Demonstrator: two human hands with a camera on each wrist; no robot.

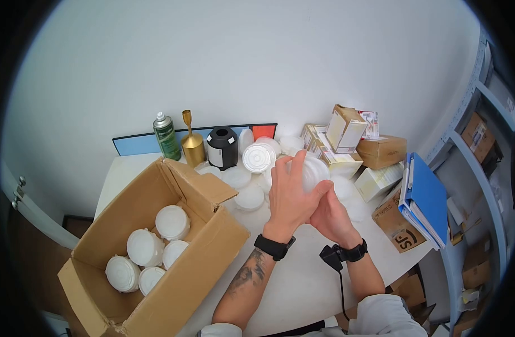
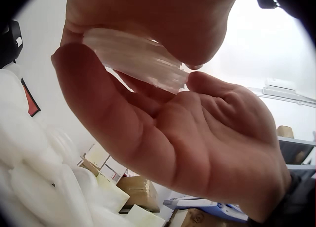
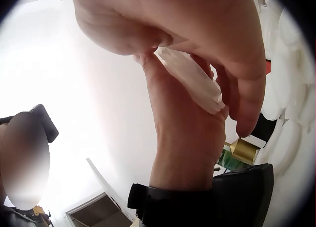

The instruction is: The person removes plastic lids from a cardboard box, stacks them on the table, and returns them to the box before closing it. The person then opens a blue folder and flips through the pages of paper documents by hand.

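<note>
Both hands round a clear lid (image 1: 316, 173), mid-air over the table (image 1: 285, 286).
Left hand (image 1: 291, 194) grasping the lid, fingers curled along its side; right hand (image 1: 333, 218) cupped close below, gripping the same lid. Single or stacked: cannot tell. Bearings from the lid, head view: open cardboard carton (image 1: 195, 269) at 8 o'clock, white tubs (image 1: 145, 247) inside, five showing. Loose lids (image 1: 250, 197) on the table near the left hand, between 8 and 9. Black canister (image 1: 222, 151), brass candlestick (image 1: 193, 147) and green spray can (image 1: 167, 140) in a row between 9 and 10. Small boxes (image 1: 344, 132) piled at 1. Blue binder (image 1: 427, 194) tilted on a brown box (image 1: 389, 222) toward 4.
</note>
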